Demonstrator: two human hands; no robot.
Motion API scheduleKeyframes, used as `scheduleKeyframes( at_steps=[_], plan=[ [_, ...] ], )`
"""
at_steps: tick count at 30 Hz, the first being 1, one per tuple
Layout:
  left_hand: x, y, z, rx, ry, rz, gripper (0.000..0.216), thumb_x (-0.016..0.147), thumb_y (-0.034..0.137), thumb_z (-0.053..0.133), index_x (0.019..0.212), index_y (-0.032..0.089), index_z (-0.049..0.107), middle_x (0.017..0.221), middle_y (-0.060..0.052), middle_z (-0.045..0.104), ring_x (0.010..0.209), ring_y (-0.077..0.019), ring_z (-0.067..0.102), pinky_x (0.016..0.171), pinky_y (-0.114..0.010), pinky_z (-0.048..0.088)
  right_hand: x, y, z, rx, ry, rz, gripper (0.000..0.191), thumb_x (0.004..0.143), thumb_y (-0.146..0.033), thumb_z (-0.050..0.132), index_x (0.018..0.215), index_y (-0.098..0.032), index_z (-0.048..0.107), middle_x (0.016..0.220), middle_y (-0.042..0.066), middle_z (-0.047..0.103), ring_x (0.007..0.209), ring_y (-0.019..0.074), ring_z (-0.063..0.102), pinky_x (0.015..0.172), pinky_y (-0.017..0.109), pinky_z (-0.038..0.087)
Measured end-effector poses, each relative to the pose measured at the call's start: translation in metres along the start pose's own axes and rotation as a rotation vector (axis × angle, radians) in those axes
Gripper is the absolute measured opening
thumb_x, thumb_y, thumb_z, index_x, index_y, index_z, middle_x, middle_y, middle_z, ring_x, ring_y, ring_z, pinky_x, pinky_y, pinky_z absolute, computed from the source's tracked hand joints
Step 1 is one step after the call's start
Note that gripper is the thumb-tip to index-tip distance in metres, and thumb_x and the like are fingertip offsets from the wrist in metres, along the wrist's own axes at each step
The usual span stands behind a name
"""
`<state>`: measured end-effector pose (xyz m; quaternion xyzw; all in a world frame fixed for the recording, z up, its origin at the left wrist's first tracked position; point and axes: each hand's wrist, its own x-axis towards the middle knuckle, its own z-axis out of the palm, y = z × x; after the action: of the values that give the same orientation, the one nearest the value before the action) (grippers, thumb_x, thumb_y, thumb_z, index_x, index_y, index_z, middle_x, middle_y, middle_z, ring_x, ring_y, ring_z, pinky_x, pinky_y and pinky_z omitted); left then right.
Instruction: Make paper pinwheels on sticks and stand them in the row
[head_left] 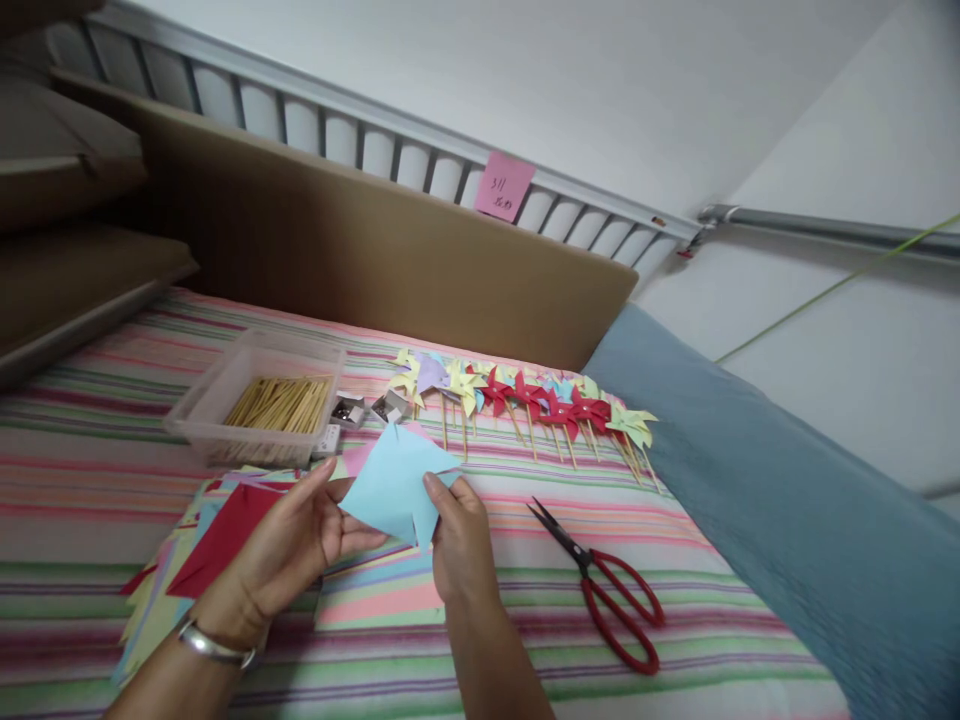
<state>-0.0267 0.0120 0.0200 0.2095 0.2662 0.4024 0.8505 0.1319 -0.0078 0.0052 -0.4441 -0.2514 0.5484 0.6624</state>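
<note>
My left hand (289, 545) and my right hand (459, 540) both hold a light blue paper piece (394, 480) with partly folded corners, just above the striped cloth (90, 470). The left thumb and fingers pinch its left edge. My right fingers grip its lower right corner. A silver bracelet (214, 645) circles my left wrist. Loose coloured paper squares, with a red sheet (225, 535) on top, lie under my left hand.
Red-handled scissors (607, 590) lie to the right of my hands. A row of finished paper pinwheels on sticks (525, 400) lies further back. A clear tub of wooden sticks (255, 400) and small boxes of pins (367, 410) stand at the back left. A blue blanket (750, 500) lies on the right.
</note>
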Motion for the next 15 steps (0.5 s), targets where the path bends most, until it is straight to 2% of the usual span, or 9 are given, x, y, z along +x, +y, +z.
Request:
scheduleKeyframes(
  at_steps=[4, 8, 10, 12, 15],
  plan=[
    [-0.003, 0.004, -0.005, 0.061, 0.029, 0.033, 0.033, 0.085, 0.031, 0.051, 0.099, 0.005, 0.065, 0.1, -0.02, 0.068, 0.087, -0.032, 0.066, 0.076, -0.048, 0.054, 0.0, 0.003, 0.002, -0.002, -0.07, 0.027, 0.018, 0.07, -0.029, 0.072, 0.08, -0.015, 0.067, 0.054, -0.005, 0.051, 0.043, 0.0051, 0.036, 0.038, 0.017, 0.026],
    [-0.004, 0.004, -0.011, 0.099, 0.123, 0.065, 0.019, 0.082, 0.024, 0.056, 0.089, 0.01, 0.067, 0.084, -0.011, 0.07, 0.073, -0.0242, 0.067, 0.06, -0.041, 0.058, 0.0, 0.007, 0.004, -0.036, -0.084, 0.046, 0.018, 0.071, -0.03, 0.072, 0.08, -0.015, 0.066, 0.054, -0.004, 0.052, 0.043, 0.0055, 0.038, 0.039, 0.017, 0.03],
    [-0.003, 0.003, -0.013, 0.101, 0.144, 0.065, 0.014, 0.08, 0.021, 0.059, 0.087, 0.012, 0.067, 0.081, -0.008, 0.07, 0.072, -0.0225, 0.067, 0.059, -0.039, 0.059, 0.0, 0.009, 0.006, -0.032, -0.079, 0.048, 0.019, 0.071, -0.03, 0.072, 0.08, -0.014, 0.065, 0.057, -0.003, 0.055, 0.046, 0.0062, 0.042, 0.042, 0.018, 0.035],
    [-0.002, 0.003, -0.014, 0.094, 0.124, 0.044, 0.014, 0.079, 0.023, 0.061, 0.088, 0.014, 0.066, 0.081, -0.008, 0.071, 0.069, -0.0229, 0.068, 0.057, -0.036, 0.058, 0.0, 0.009, 0.008, -0.011, -0.051, 0.035, 0.019, 0.07, -0.03, 0.072, 0.077, -0.015, 0.064, 0.057, -0.004, 0.055, 0.046, 0.0066, 0.044, 0.043, 0.019, 0.037],
    [-0.002, 0.001, -0.014, 0.057, 0.056, 0.022, 0.022, 0.08, 0.034, 0.06, 0.088, 0.014, 0.065, 0.08, -0.012, 0.071, 0.069, -0.0243, 0.069, 0.058, -0.031, 0.054, 0.001, 0.008, 0.011, 0.028, 0.036, 0.016, 0.02, 0.069, -0.032, 0.072, 0.072, -0.016, 0.059, 0.051, -0.006, 0.052, 0.042, 0.0065, 0.043, 0.038, 0.018, 0.035]
  ],
)
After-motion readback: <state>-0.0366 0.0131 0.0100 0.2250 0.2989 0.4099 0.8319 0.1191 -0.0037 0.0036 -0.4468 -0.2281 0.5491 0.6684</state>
